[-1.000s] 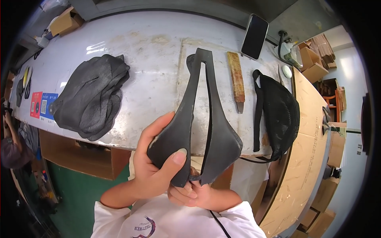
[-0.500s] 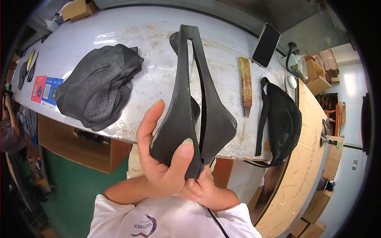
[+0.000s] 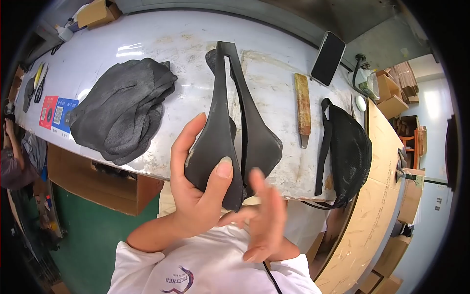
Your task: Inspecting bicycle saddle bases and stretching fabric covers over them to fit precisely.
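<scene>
A black bicycle saddle point(image 3: 208, 157) with a long slot down its middle is held up over the table's front edge, its narrow nose pointing away from me. My left hand point(image 3: 196, 196) grips its wide rear on the left side, thumb on top and a finger along the outer edge. Blurred by motion, my right hand point(image 3: 267, 220) is at the rear right of the saddle with its fingers apart and nothing visible in them. Whether a fingertip touches the saddle I cannot tell. Behind the nose, a small dark piece point(image 3: 210, 60) partly shows.
Dark grey fabric pieces point(image 3: 122, 108) lie heaped on the white table point(image 3: 191, 29). A worn flat tool point(image 3: 302, 108), a phone point(image 3: 328, 58) and a black mesh bag point(image 3: 348, 152) lie to the right. Below the left edge is an open cardboard box point(image 3: 93, 183). Another person point(image 3: 17, 161) is far left.
My right hand has come off the saddle's rear end, its fingers spreading to the right. The saddle has shifted slightly left, with its nose lower in view; my left hand keeps its grip.
</scene>
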Demonstrator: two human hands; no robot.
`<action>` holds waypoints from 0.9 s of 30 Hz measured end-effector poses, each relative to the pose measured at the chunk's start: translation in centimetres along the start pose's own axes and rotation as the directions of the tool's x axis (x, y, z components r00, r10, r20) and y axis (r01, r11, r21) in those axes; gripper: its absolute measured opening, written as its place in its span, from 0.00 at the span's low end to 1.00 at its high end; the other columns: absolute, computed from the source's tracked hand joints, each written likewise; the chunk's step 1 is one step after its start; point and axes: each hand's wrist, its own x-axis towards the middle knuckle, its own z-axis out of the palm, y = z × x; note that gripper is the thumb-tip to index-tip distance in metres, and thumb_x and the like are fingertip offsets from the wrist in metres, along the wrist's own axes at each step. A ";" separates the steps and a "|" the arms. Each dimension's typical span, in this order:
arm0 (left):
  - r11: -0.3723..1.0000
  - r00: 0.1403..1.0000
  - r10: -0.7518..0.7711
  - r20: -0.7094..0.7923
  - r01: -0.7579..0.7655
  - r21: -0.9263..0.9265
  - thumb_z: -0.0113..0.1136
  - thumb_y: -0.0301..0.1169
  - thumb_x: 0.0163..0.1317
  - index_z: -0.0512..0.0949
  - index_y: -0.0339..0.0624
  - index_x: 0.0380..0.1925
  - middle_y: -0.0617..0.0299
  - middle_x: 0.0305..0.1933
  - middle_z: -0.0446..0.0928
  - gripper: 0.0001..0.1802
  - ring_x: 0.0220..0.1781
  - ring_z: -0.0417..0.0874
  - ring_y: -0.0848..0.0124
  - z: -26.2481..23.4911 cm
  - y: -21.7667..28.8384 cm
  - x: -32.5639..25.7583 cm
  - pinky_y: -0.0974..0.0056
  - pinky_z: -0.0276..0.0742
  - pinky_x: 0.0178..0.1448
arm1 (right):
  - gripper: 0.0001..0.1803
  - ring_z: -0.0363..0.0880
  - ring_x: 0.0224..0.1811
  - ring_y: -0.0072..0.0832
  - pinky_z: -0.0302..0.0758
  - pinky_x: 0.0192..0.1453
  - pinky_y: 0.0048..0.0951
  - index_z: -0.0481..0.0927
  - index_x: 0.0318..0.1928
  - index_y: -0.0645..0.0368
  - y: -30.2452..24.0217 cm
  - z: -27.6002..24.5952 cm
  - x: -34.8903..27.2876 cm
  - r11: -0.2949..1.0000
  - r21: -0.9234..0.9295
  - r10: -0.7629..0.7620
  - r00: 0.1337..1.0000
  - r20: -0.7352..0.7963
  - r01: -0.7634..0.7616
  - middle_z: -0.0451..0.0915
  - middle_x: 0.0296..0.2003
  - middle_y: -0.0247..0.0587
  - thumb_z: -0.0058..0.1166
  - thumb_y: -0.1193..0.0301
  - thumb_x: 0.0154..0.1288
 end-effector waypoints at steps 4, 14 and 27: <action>0.998 0.997 0.045 -0.066 -0.043 0.038 0.53 0.26 0.70 0.50 0.31 0.71 0.50 0.61 0.70 0.34 0.57 0.74 0.73 0.8 -0.3 -0.3 0.68 0.72 0.59 | 0.56 0.77 0.57 0.54 0.81 0.38 0.34 0.46 0.73 0.75 1.1 0.0 -0.6 0.821 -0.521 -0.077 0.949 0.307 0.235 0.41 0.68 0.88 0.60 0.47 0.63; 0.860 0.930 0.208 0.302 -0.322 0.397 0.62 0.25 0.64 0.59 0.26 0.67 0.46 0.57 0.75 0.35 0.52 0.80 0.67 -3.4 -0.2 -1.5 0.67 0.75 0.54 | 0.24 0.76 0.54 0.40 0.74 0.56 0.36 0.75 0.53 0.63 0.0 -4.5 2.5 0.721 -0.691 -0.193 0.947 -0.258 -0.041 0.74 0.53 0.52 0.66 0.71 0.58; 0.659 0.872 0.386 0.300 -0.488 0.572 0.79 0.20 0.40 0.28 0.44 0.74 0.38 0.66 0.61 0.73 0.39 0.81 0.61 -4.6 -1.9 0.2 0.63 0.78 0.41 | 0.12 0.73 0.59 0.54 0.72 0.61 0.45 0.77 0.36 0.61 -2.0 -3.4 2.8 0.593 -0.805 -0.147 0.986 -0.083 0.021 0.72 0.55 0.55 0.69 0.77 0.53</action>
